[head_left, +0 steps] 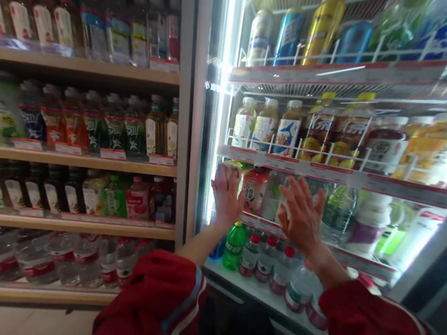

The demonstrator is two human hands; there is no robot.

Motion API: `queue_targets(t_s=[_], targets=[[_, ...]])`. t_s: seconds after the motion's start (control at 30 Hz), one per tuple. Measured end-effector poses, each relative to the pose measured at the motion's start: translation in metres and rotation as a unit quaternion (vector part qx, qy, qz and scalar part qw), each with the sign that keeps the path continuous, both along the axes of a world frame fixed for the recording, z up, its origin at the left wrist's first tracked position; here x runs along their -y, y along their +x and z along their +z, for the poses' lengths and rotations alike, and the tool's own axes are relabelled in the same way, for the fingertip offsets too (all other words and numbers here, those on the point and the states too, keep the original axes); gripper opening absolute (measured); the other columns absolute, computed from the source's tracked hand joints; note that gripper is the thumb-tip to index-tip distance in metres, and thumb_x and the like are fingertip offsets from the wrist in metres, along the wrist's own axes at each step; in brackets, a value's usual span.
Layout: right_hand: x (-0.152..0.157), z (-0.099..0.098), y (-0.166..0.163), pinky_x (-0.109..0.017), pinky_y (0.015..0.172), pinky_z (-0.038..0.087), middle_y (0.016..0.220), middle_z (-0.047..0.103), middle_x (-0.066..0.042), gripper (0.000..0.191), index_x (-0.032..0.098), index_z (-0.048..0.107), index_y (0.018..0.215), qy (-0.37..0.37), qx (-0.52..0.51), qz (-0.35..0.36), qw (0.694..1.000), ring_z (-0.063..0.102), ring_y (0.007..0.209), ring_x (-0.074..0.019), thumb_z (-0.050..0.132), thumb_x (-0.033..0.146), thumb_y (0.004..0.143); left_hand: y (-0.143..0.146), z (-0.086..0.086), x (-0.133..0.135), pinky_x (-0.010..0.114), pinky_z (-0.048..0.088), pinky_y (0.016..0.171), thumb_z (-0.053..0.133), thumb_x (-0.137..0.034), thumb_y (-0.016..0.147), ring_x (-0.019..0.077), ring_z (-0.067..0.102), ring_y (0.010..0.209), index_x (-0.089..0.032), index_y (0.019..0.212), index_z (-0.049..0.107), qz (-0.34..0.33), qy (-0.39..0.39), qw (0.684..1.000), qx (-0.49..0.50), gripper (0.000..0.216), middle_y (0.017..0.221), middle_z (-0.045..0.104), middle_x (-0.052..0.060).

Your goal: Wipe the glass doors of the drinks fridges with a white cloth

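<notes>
My left hand (226,195) reaches into the lit fridge, its fingers curled round a pale bottle (228,169) at the left end of the third shelf (366,261). My right hand (301,216) is a little further right on the same shelf, fingers spread and laid against a clear bottle (275,194). Between the two hands stands a bottle with a red label (254,188). Both forearms wear red sleeves with white stripes. The parts of the bottles behind the hands are hidden.
Cans (323,30) fill the fridge's top shelf and juice bottles (288,130) the second. A green bottle (234,243) and red-capped water bottles (266,257) stand on the bottom shelf. Wooden shelves (66,157) of drinks run to the left of the fridge frame (190,99).
</notes>
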State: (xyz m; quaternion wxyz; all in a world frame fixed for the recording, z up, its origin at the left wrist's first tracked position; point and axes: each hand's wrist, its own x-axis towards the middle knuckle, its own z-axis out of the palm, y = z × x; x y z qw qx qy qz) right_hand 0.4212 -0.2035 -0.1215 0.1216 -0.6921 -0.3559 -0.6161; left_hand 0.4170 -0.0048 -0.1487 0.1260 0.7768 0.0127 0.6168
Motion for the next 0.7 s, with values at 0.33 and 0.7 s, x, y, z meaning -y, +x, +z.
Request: queue_targets(t_s=[0.33, 0.7], targets=[[-0.003, -0.003, -0.004, -0.053, 0.111, 0.021, 0.133, 0.053, -0.010, 0.046, 0.021, 0.046, 0.130, -0.026, -0.016, 0.032, 0.999, 0.042, 0.130, -0.0232, 0.041, 0.015, 0.085, -0.011, 0.002, 0.028, 0.049, 0.012, 0.113, 0.049, -0.030, 0.085, 0.0252, 0.011, 0.142, -0.025, 0.137, 0.039, -0.090, 0.244, 0.962, -0.084, 0.053, 0.152, 0.024, 0.010], [-0.062, -0.001, 0.004, -0.047, 0.109, 0.035, 0.136, 0.049, -0.013, 0.043, 0.016, 0.047, 0.131, -0.071, -0.050, 0.118, 0.989, 0.029, 0.138, -0.0219, 0.038, 0.019, 0.089, -0.023, -0.005, 0.002, 0.055, 0.010, 0.113, 0.046, -0.034, 0.083, 0.0264, 0.013, 0.142, -0.011, 0.141, 0.027, -0.068, 0.150, 0.980, -0.108, 0.065, 0.147, 0.033, 0.017]])
